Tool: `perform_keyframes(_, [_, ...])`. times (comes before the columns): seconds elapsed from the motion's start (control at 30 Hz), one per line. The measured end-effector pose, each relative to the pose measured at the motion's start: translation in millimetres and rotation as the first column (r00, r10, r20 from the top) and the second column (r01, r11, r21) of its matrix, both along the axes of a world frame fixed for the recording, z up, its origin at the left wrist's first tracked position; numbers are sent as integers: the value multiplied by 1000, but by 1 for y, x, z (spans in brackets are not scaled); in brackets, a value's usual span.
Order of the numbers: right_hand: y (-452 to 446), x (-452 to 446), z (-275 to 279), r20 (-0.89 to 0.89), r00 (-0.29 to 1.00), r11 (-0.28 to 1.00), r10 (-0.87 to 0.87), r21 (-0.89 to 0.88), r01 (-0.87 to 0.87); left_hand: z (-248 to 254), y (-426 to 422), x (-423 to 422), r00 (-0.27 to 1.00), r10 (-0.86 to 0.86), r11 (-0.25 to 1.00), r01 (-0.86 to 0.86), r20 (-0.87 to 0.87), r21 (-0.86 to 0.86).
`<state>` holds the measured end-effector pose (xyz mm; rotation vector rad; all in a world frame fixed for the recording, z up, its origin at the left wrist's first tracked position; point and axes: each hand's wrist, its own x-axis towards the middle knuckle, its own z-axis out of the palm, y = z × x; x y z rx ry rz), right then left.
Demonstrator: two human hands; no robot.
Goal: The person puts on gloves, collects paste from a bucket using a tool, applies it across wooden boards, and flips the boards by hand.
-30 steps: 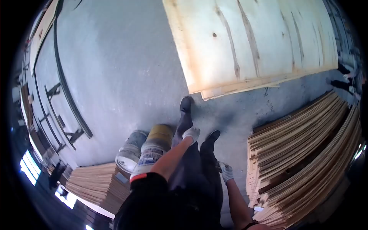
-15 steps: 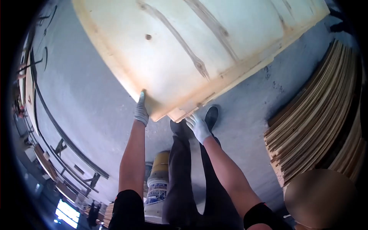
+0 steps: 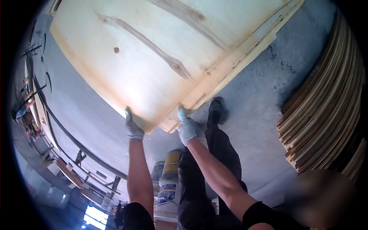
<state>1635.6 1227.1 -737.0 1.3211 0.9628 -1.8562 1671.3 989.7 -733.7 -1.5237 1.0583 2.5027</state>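
Note:
A large pale plywood sheet [image 3: 149, 76] with brown grain streaks and a knot spans the upper middle of the view. Along its right side a second layer [image 3: 214, 86] sticks out, its edge ragged. My left hand [image 3: 134, 126], in a striped grey glove, grips the near left edge, thumb on top and fingers hidden underneath. Close to the near corner, my right hand [image 3: 187, 127], gloved too, holds the protruding right edge with its thumb on top. Its other fingers are mostly out of sight below the wood.
Long thin wooden strips [image 3: 326, 103] are stacked at the right. Buckets [image 3: 167, 191] stand beside my legs. A dark metal rail frame [image 3: 82, 147] runs along the left. My shoe [image 3: 216, 111] is on the grey floor [image 3: 253, 126] under the sheet's edge.
My right hand has gone from lying against the edge to gripping it, thumb on top. The sheet has shifted left in view, and my left hand keeps its hold.

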Motion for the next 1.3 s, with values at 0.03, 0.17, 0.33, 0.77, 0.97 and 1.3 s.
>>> perform_keyframes(0.03, [6,1,6,-19,1000,1000,-13,10,13,8,9,-1,1000,16,999,-17,27,31])
perform_keyframes(0.17, [76,19,-36,-249,964,973,93,228,-35,-10,87,10,995,77,997,-76,65,-7])
perform_keyframes(0.33, [141,23,-44,39,984,981,174,80,-177,-18,139,18,996,-24,996,16,90,83])
perform_keyframes(0.77, [284,347,243,241,960,941,-144,332,58,88,-62,65,-322,-748,-664,353,581,-659])
perform_keyframes(0.97, [65,557,434,-94,857,483,-507,792,373,256,-113,27,-72,-968,-95,992,242,-88])
perform_keyframes(1.3, [-192,718,470,-123,140,12,-982,709,705,416,-146,39,-624,-493,-648,728,606,222])
